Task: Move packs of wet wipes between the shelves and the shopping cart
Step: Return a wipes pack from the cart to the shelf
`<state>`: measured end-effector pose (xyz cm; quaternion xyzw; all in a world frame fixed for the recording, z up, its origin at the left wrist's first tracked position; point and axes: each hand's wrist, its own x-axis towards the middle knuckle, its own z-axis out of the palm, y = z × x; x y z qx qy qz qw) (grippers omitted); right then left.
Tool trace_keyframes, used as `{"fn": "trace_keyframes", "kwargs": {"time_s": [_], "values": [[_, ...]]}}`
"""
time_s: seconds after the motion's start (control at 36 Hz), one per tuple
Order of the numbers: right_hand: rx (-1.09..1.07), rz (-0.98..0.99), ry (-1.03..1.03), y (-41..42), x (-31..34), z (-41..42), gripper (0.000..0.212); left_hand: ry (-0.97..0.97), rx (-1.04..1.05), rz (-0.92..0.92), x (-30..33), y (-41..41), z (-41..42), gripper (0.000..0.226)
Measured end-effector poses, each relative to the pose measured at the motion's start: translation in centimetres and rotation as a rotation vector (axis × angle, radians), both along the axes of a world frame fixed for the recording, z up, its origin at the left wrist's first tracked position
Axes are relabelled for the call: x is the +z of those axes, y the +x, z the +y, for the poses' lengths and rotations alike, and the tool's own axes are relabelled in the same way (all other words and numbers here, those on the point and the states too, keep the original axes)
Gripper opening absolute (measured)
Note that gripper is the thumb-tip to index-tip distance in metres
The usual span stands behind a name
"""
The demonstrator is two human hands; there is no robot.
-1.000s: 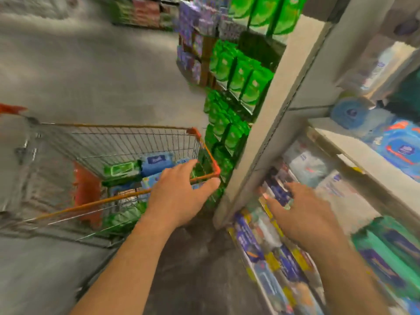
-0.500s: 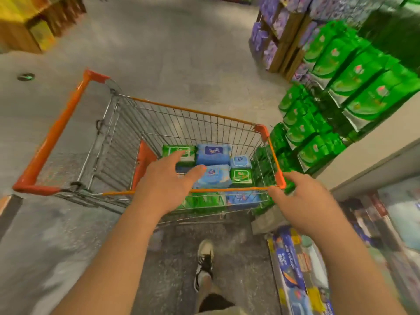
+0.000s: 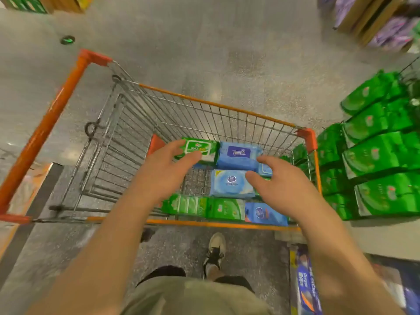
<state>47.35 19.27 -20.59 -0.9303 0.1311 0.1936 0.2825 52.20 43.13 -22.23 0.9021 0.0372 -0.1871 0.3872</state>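
Floor: grey speckled shop floor under the shopping cart [image 3: 227, 224], with the person's shoe [image 3: 216, 248] just behind the cart's near rim.
Left hand: left hand [image 3: 159, 176] reaches over the near rim, grip released, fingers spread; its fingertips seem to touch the green pack [image 3: 200, 148] at the cart's far end, though contact is hard to confirm.
Right hand: right hand [image 3: 281, 185] also inside the cart, grip released, fingers loosely spread above the pale blue round-label pack [image 3: 229, 184], holding nothing.
Step in hand: by my judgement, reaching in to lift packs out towards the shelves; it would go best taking one pack per hand, fingers wrapped across the short side, lifted straight up clear of the wire walls.
Cart contents, near rim: a row of green packs [image 3: 202, 206] and a dark blue pack [image 3: 264, 213].
Cart contents, middle: the pale blue pack, bare wire floor to its left.
Cart contents, far end: the green pack beside a blue Tempo pack [image 3: 238, 156].
Beyond the cart's right side: stacked green tissue bundles [image 3: 377, 155].
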Motion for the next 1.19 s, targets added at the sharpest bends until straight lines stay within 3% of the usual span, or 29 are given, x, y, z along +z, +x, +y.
{"fn": "trace_keyframes", "kwargs": {"time_s": [0.25,0.36,0.47,0.64,0.75,0.86,0.97,1.03,1.08,1.14,1.19], "values": [[0.135,0.099,0.099,6.4,-3.3,1.3,0.061,-0.046,0.19,0.153,-3.7,3.2,0.5,0.054],[0.161,0.17,0.13,8.9,-6.3,2.8,0.059,-0.281,0.423,0.406,-7.5,4.6,0.4,0.047],[0.155,0.213,0.193,11.2,-11.2,4.6,0.057,-0.348,0.533,0.672,-12.7,5.6,-0.2,0.026],[0.182,0.38,0.23,13.7,-21.2,7.5,0.045,-0.323,0.631,0.98,-19.8,5.6,-0.5,0.054],[0.297,0.47,0.162,14.0,-26.8,9.1,0.022,-0.191,0.69,1.003,-24.1,5.8,-0.1,0.049],[0.392,0.502,0.105,13.7,-31.4,10.5,0.037,-0.232,0.782,1.056,-26.9,5.8,-0.2,0.04],[0.506,0.571,0.053,13.2,-35.7,12.2,0.025,-0.241,0.961,1.023,-33.6,4.2,0.2,0.048],[0.566,0.601,-0.001,13.0,-37.4,12.9,0.04,-0.2,0.99,0.985,-37.1,3.7,0.4,0.053],[0.632,0.579,-0.055,12.9,-38.6,13.6,0.055,-0.276,1.148,1.001,-36.8,4.1,0.0,0.061],[0.715,0.552,-0.066,13.0,-39.5,14.2,0.052,-0.403,1.26,1.017,-36.8,4.5,-0.5,0.06],[0.766,0.566,-0.045,13.3,-40.2,14.7,0.041,-0.428,1.234,1.008,-37.2,4.6,-0.8,0.057]]}}
